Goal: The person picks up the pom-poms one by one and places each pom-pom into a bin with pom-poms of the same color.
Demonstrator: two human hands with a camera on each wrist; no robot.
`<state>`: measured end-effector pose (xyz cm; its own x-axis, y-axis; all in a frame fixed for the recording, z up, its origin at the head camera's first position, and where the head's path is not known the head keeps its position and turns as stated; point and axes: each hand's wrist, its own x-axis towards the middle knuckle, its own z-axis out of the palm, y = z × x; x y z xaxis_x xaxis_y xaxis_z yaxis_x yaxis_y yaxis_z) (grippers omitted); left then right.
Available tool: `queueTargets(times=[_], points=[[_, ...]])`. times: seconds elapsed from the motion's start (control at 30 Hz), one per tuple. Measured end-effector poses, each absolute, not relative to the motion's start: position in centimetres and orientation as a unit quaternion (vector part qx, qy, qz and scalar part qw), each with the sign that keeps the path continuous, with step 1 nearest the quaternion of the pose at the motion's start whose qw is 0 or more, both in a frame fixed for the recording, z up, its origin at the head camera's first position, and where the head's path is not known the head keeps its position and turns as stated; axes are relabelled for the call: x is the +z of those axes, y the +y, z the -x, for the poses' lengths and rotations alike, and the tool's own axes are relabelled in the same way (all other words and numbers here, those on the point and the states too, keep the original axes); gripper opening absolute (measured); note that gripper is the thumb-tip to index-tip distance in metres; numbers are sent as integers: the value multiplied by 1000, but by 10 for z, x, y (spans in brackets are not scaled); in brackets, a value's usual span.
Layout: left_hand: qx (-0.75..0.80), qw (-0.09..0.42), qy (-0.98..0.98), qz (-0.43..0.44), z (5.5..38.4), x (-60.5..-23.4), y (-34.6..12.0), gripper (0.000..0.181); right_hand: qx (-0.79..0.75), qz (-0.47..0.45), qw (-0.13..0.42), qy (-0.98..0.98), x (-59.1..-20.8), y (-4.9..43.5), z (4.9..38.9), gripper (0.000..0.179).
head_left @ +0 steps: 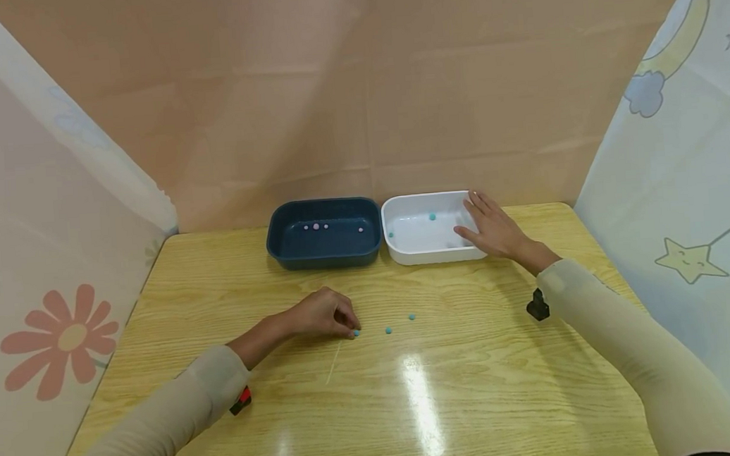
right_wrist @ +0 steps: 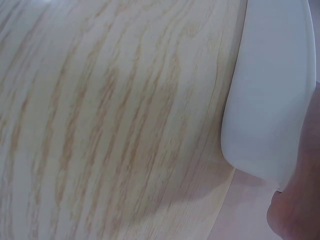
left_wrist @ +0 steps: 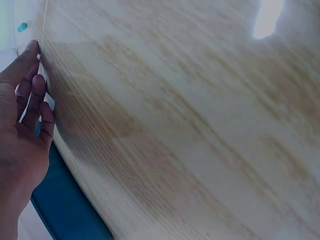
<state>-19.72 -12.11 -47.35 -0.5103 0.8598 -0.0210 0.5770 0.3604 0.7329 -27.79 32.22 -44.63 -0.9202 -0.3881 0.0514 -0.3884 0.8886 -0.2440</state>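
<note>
My left hand (head_left: 324,313) is low over the table, thumb and index fingertips pinching a small blue bead (head_left: 356,333). In the left wrist view its fingers (left_wrist: 34,97) are bent toward the thumb, and that bead is hidden. Just right of the hand, two more blue beads (head_left: 388,330) lie on the wood. My right hand (head_left: 495,229) rests over the right end of a white basin (head_left: 433,257), fingers spread and fairly straight. Inside this basin are two blue-green beads (head_left: 432,217). The right wrist view shows part of the hand (right_wrist: 295,200) at the basin's rim.
A dark blue basin (head_left: 326,262) stands left of the white one, with several pale pink beads (head_left: 316,226) in it. Both are near the back edge of the wooden table (head_left: 328,428). A brown backdrop (head_left: 332,117) rises behind, and printed panels flank the sides.
</note>
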Motion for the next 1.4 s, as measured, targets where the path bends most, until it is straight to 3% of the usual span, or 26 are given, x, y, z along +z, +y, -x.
queueTargets(times=[0.83,1.4], points=[[390,158,792,-441,203,-476,-120,4,126,-198,-11,-972,-446,321,279,90],[388,111,799,-447,216,-452,-104,4,117,-191,-17,-975,-447,323,280,91]])
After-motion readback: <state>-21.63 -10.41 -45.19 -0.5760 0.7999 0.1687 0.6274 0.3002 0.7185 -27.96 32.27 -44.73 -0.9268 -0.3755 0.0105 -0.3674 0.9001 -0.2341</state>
